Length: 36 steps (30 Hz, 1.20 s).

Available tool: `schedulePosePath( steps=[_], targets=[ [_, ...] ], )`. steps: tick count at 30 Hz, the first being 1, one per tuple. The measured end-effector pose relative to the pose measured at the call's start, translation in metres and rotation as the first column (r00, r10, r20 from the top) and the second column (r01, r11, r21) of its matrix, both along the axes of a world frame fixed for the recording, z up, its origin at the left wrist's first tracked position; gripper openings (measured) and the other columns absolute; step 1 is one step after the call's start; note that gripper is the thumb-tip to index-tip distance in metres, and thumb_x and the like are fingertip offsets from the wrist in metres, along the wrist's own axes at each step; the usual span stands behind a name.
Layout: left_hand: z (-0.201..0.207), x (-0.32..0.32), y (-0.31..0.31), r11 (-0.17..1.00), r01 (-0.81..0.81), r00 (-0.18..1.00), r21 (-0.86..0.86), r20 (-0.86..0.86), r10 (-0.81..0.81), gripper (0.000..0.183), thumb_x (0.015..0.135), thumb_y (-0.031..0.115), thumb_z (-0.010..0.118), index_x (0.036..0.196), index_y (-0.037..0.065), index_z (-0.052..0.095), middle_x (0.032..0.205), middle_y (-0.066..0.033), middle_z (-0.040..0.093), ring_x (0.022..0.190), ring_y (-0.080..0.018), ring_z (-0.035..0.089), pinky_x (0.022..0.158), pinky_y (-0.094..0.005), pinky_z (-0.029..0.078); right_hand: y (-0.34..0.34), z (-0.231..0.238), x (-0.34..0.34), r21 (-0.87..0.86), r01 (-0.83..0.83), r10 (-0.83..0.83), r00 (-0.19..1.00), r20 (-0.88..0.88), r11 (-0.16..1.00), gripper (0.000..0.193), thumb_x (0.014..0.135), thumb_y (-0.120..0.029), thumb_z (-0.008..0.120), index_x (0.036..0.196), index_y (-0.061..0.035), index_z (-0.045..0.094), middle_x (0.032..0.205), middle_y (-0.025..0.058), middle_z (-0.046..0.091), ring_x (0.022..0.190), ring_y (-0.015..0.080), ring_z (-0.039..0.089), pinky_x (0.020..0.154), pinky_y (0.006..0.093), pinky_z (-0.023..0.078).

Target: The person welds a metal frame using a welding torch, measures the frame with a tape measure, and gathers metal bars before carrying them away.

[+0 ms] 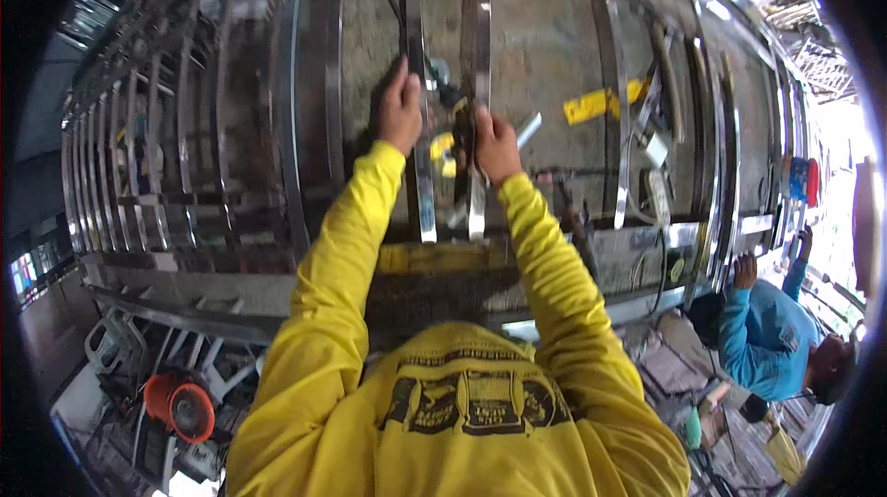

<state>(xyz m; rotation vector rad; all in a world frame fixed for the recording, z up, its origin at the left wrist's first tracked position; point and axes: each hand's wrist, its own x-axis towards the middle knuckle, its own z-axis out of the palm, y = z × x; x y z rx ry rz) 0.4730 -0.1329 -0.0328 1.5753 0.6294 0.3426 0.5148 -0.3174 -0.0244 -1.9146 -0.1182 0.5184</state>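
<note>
Two shiny square metal bars run away from me between my arms. My left hand (401,114) is closed at the left edge of the left metal bar (425,183). Around the right metal bar (482,44) my right hand (498,148) is closed, its thumb lying along the bar. Between and beneath the bars sits a dark object with a cord, blurred and partly covered, so I cannot tell its kind. A yellow piece (444,155) shows under it.
A metal-bar frame (294,109) stretches left and right. At right lie a yellow level-like strip (601,102), a white socket strip (658,194) and cables. A co-worker in a blue shirt (771,335) leans at the frame's right end. An orange fan-like object (189,409) stands lower left.
</note>
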Motion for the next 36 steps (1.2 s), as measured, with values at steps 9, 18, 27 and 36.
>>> schedulePosePath(
  steps=[9, 18, 27, 36],
  targets=[
    [0.001, -0.003, -0.004, 0.983, 0.017, 0.999, -0.183, 0.047, -0.008, 0.052, 0.109, 0.029, 0.05, 0.156, 0.011, 0.04, 0.089, -0.0044, 0.062, 0.059, -0.0123, 0.061, 0.052, -0.0303, 0.054, 0.005, -0.011, -0.006, -0.091, -0.009, 0.012, 0.999, 0.036, 0.996, 0.059, 0.105, -0.048, 0.049, 0.095, 0.0076, 0.062, 0.087, 0.0332, 0.065, 0.09, 0.0529, 0.063, 0.079, 0.0492, 0.049],
    [0.002, -0.008, -0.001, 0.992, 0.056, 0.998, -0.11, 0.047, -0.051, 0.055, 0.109, 0.031, 0.05, 0.158, 0.01, 0.036, 0.093, -0.0051, 0.062, 0.063, -0.0146, 0.062, 0.055, -0.0308, 0.055, 0.002, -0.016, -0.006, 0.003, 0.051, -0.051, 0.998, 0.03, 0.999, 0.06, 0.097, -0.048, 0.067, 0.122, 0.0065, 0.058, 0.095, 0.0291, 0.071, 0.091, 0.0416, 0.071, 0.08, 0.0439, 0.053],
    [0.002, -0.011, 0.011, 0.998, 0.058, 0.998, 0.027, -0.027, -0.058, 0.054, 0.108, 0.027, 0.051, 0.157, 0.01, 0.038, 0.091, -0.0075, 0.065, 0.06, -0.0147, 0.063, 0.054, -0.0315, 0.056, -0.006, 0.008, -0.004, 0.075, 0.02, -0.021, 1.0, 0.021, 0.997, 0.06, 0.089, -0.045, 0.077, 0.117, 0.0074, 0.067, 0.096, 0.0229, 0.074, 0.088, 0.027, 0.073, 0.08, 0.0374, 0.055],
    [0.012, -0.001, 0.008, 0.999, 0.045, 0.999, 0.012, -0.024, -0.045, 0.052, 0.107, 0.029, 0.051, 0.153, 0.005, 0.044, 0.09, -0.0083, 0.068, 0.06, -0.0156, 0.068, 0.055, -0.0285, 0.053, -0.016, 0.003, 0.008, -0.014, 0.012, -0.011, 0.997, 0.076, 1.0, 0.065, 0.086, -0.036, 0.08, 0.137, -0.0002, 0.059, 0.088, 0.0196, 0.075, 0.079, 0.0242, 0.073, 0.075, 0.0346, 0.056]
  ],
)
